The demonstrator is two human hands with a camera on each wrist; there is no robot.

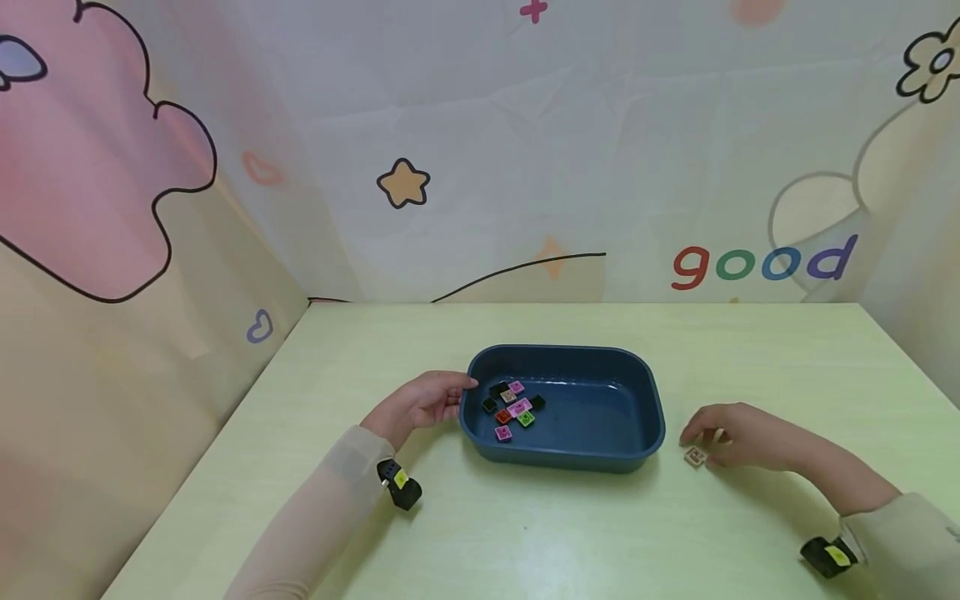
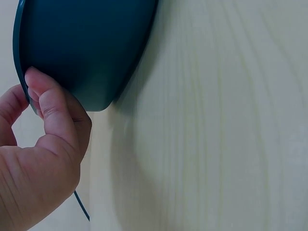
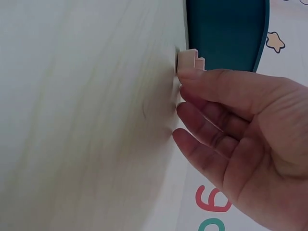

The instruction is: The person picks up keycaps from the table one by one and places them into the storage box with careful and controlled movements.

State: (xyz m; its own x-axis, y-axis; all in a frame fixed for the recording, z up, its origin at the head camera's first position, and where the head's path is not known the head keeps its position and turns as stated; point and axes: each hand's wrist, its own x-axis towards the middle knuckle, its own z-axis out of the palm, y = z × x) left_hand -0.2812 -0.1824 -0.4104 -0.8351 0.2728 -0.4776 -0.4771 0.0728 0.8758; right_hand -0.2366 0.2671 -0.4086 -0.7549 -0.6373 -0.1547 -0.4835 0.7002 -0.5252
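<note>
A dark blue rectangular tub with rounded corners stands on the table. My left hand pinches its left rim between thumb and fingers; in the left wrist view the hand holds the tub wall. Several small toy bricks in pink, black, red, green and beige lie in the tub's left half. To the right of the tub, a beige toy brick sits on the table. My right hand is over it, fingers loosely bent. In the right wrist view, the thumb touches the brick, with the other fingers apart from it.
A pale wood-grain table spreads around the tub. Behind it hangs a printed cloth with a star and the word "good", and cloth also borders the left and right sides. Small black cameras are strapped at both wrists.
</note>
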